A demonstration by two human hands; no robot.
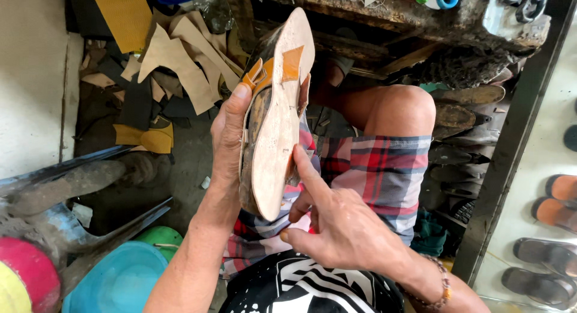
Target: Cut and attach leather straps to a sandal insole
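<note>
In the head view, the person sat with a shoe on its last [273, 117] held sole-up over the lap, toe pointing away toward a cluttered wooden counter [421, 18]. The left hand [227, 138] was wrapped around the shoe's left edge, thumb lying along the side near the orange upper leather [277, 69], fingers hidden behind it. The right hand [342, 229] was not gripping anything: its index finger was stretched out and pressed against the right edge of the pale insole [276, 144], near a small tack or mark there, while the other fingers were curled loosely under.

Judging from how things lay, the work looked partly done. The orange leather was already pulled over and folded onto the insole near the toe end, in two flaps. From the middle to the heel the pale insole showed bare, with dark material visible along its left edge, so that stretch appeared not yet drawn over or fixed. No outsole was on the shoe. Whether glue had been applied cannot be told.

Around the person: leather offcuts [180, 60] in tan, black and yellow lay piled on the floor to the left, coloured plastic basins [117, 280] sat at lower left, and finished sandals [541, 265] stood on a pale surface to the right. The person wore checked shorts [384, 168] and a beaded bracelet [443, 283] on the right wrist.
</note>
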